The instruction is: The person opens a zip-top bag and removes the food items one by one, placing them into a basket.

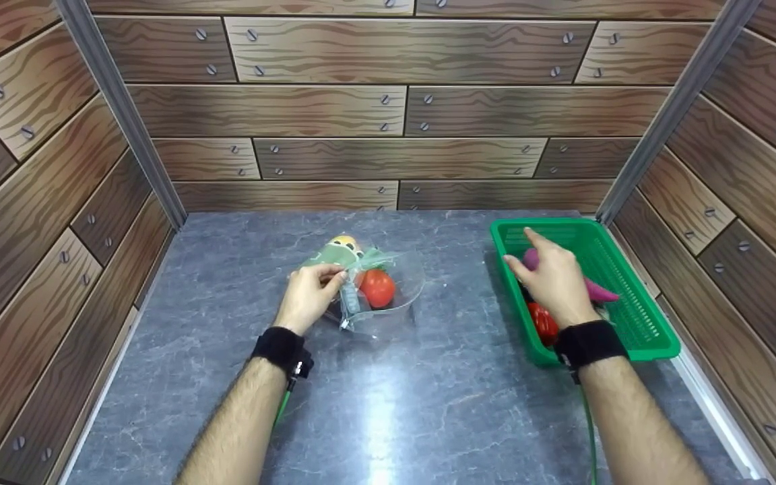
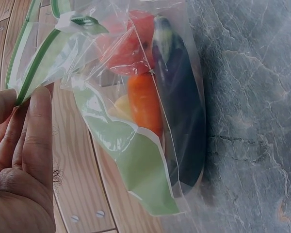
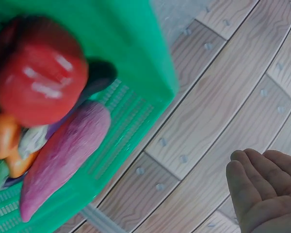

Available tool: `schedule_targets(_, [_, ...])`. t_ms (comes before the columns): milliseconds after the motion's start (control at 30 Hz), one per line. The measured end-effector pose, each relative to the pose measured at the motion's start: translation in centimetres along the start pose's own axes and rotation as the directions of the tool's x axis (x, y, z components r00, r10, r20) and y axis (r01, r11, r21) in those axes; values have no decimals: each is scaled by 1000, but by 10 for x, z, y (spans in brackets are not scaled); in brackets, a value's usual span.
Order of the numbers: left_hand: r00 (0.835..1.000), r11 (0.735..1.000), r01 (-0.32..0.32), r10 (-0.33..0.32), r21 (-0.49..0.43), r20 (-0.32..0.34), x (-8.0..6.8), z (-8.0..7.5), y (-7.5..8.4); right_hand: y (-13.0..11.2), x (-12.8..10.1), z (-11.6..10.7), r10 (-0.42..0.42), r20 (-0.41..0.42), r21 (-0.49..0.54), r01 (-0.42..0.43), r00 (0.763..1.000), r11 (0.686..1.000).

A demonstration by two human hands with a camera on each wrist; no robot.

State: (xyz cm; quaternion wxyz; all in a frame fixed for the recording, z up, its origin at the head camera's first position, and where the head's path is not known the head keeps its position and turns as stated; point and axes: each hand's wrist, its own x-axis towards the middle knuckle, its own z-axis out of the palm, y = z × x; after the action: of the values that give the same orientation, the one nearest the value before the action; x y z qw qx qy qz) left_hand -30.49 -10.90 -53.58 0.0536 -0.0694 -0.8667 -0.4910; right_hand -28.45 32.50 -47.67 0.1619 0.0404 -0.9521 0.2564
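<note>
**Clear bag pinched at its mouth, other hand spread over a basket**

A grey stone-patterned table (image 1: pixel 388 404) is seen from above. At 10 o'clock of its centre, a clear zip bag (image 1: pixel 368 286) of toy produce is held by the left hand (image 1: pixel 308 295), its fingers (image 2: pixel 36 126) pinching the green-striped rim. A tomato (image 1: pixel 377 287), an aubergine (image 2: pixel 179 111) and a carrot (image 2: pixel 144 102) lie inside. The film is judged thin, slippery and limp, best taken by the stiffer zip edge. At 3 o'clock, the right hand (image 1: pixel 553 279) is held spread and empty over a green basket (image 1: pixel 637 316) containing a purple vegetable (image 3: pixel 63 155) and a red one (image 3: pixel 39 70).
</note>
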Motion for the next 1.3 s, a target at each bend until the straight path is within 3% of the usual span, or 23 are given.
schedule_targets(333, [1000, 1000, -4, 5, 6, -9, 0, 1, -1, -35, 3, 22, -45, 53, -10, 45, 998, 999])
schedule_targets(633, [1000, 1000, -10, 10, 18, -13, 0, 1, -1, -59, 3, 44, -117, 37, -14, 118, 992, 993])
schedule_targets(1300, [1000, 1000, -3, 3, 8, -9, 0, 3, -3, -102, -6, 80, -202, 67, 70, 197, 977, 978])
